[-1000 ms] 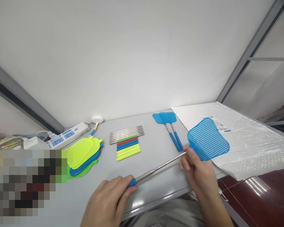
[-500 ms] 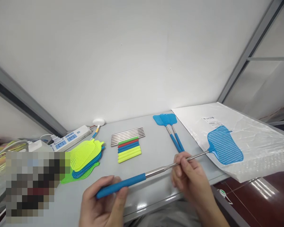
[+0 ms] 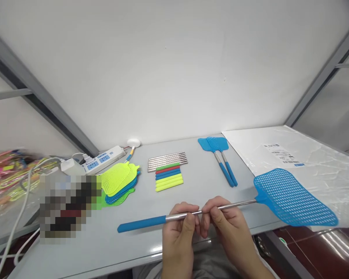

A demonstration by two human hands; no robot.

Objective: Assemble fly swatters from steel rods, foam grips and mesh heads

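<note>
Both my hands hold one fly swatter (image 3: 293, 197) with a blue mesh head, a thin metal rod and a blue grip, lying nearly level across the front of the table. My left hand (image 3: 180, 228) is closed around the thicker metal tube, just right of the blue grip. Close beside it, my right hand (image 3: 223, 221) pinches the thinner rod. The swatter's head points right, over the edge of the white package. Beyond my hands lie two assembled blue fly swatters (image 3: 221, 155), a row of coloured grips (image 3: 168, 178) and several metal rods (image 3: 165, 159).
Loose mesh swatter heads (image 3: 119, 180) in yellow, blue and green are stacked at the left, near a power strip (image 3: 104, 159). A large white bubble package (image 3: 258, 149) covers the right side. Bagged colourful items (image 3: 11, 174) sit far left. A wall stands behind the table (image 3: 104, 248).
My left hand has moved from the blue grip to the metal tube, beside my right hand. The swatter's head has swung lower and nearer. The view has shifted left.
</note>
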